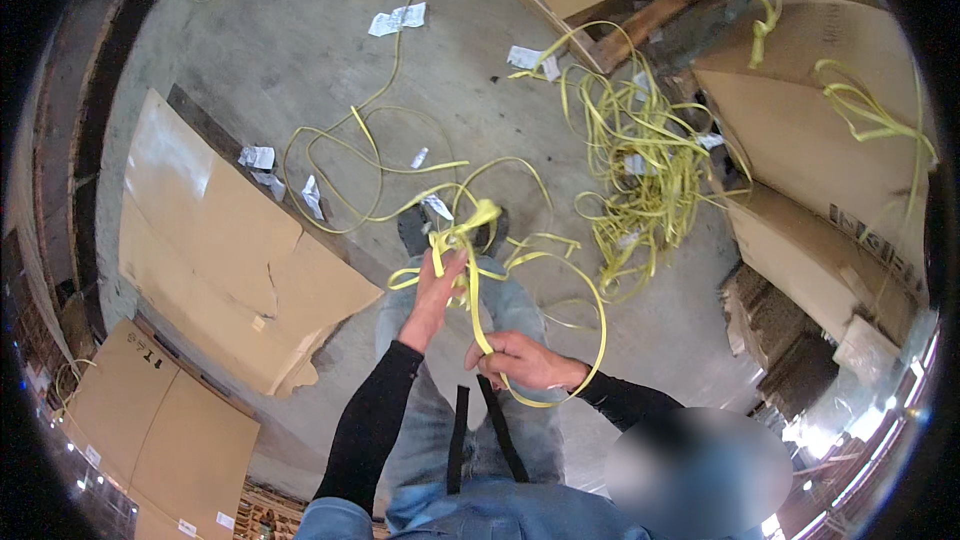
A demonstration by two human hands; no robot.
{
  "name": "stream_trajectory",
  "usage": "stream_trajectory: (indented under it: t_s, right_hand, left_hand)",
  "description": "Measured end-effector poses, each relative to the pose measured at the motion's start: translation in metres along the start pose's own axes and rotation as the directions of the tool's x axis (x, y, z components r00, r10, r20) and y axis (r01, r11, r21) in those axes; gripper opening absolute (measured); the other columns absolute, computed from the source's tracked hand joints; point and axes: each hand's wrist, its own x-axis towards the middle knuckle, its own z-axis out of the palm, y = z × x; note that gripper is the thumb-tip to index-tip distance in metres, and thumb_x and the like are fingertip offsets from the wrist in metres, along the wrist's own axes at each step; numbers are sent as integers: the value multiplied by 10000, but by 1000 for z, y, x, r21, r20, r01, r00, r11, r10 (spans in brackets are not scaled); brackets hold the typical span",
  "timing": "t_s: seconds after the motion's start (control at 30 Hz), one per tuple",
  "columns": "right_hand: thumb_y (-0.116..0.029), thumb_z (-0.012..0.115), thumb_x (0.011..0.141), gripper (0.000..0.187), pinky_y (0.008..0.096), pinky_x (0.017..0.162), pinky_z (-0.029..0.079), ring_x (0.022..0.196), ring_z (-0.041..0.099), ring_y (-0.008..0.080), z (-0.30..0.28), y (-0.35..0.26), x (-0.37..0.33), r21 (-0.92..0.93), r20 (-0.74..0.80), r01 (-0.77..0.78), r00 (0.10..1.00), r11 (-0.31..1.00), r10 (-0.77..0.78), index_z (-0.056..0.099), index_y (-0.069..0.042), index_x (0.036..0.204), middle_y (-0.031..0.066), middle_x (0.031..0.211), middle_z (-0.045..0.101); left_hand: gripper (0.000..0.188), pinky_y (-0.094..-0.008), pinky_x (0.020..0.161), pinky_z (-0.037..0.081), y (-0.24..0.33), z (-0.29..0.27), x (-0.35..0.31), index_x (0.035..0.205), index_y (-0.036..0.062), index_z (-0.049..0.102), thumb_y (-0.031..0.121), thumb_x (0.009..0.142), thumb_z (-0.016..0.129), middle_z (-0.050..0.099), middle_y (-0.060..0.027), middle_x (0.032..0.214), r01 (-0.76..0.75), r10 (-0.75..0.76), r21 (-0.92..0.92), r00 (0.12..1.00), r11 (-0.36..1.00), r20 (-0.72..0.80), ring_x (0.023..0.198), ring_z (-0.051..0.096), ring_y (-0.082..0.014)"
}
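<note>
My left hand [436,294] is closed around a gathered bundle of flat yellow strapping [470,223], held in front of my legs. Part of the bundle is hidden behind my fingers. Closer to my body, my right hand [522,358] pinches a length of the same strapping that runs down from the bundle. A wide loop of it swings out to the right around my right wrist. Further turns of strapping trail from the bundle towards the floor beyond my shoes.
A tangled heap of yellow strapping [650,175] lies on the floor ahead to the right. Flat cardboard [215,250] rests on the left, with a cardboard box [160,420] nearer. Large cardboard boxes [800,110] stand on the right. White paper scraps [398,19] are scattered over the concrete.
</note>
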Motion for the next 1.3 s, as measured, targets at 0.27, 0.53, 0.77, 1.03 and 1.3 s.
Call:
stream_trajectory:
  t_s: [0.27, 0.53, 0.77, 1.03, 1.3]
  right_hand:
    - [-112, 492, 901, 213, 424, 793, 518, 866, 650, 377, 93, -54, -92, -587, 251, 338, 940, 736, -231, 598, -9, 1054, 199, 939, 660]
    - [-310, 582, 959, 375, 304, 757, 534, 868, 636, 136, 26, 80, -163, 350, -407, 148, 913, 925, 8, 597, -28, 1205, 31, 1044, 652]
    - [-371, 475, 1005, 534, 420, 952, 491, 1141, 589, 275, -11, -41, -176, 191, -525, 582, 741, 791, -419, 407, -28, 1409, 185, 1277, 586]
    - [-424, 539, 975, 477, 417, 871, 500, 918, 617, 271, 105, -208, -50, 948, -44, 217, 814, 233, -579, 537, 27, 1130, 165, 1024, 627]
    - [-198, 665, 923, 155, 281, 601, 481, 628, 541, 147, -110, -195, -161, 764, -509, 592, 798, 258, -324, 579, -71, 944, 40, 797, 589]
  left_hand:
    - [547, -317, 893, 493, 69, 75, -88, 1272, -6, 435, 237, 855, 693, 524, -205, 1364, -159, 158, 16, 986, 987, 56, 1176, 557, -222]
    - [410, -462, 801, 546, 201, 41, -257, 1194, 262, 608, 60, 864, 474, 602, -150, 910, -330, 598, -553, 684, 765, 419, 860, 613, -301]
    - [506, -442, 567, 508, 231, 63, -432, 1321, 173, 561, 81, 823, 573, 632, -188, 679, -507, 662, -471, 306, 722, 684, 585, 619, -307]
    - [186, -439, 596, 499, 164, 10, -517, 902, -40, 629, 122, 845, 558, 649, -160, 719, -726, 440, 149, 553, 672, 708, 568, 595, -278]
    - [300, -267, 549, 493, 64, -192, -666, 1232, 53, 523, 150, 949, 501, 493, -9, 705, -989, 970, -22, 146, 144, -195, 543, 529, -98]
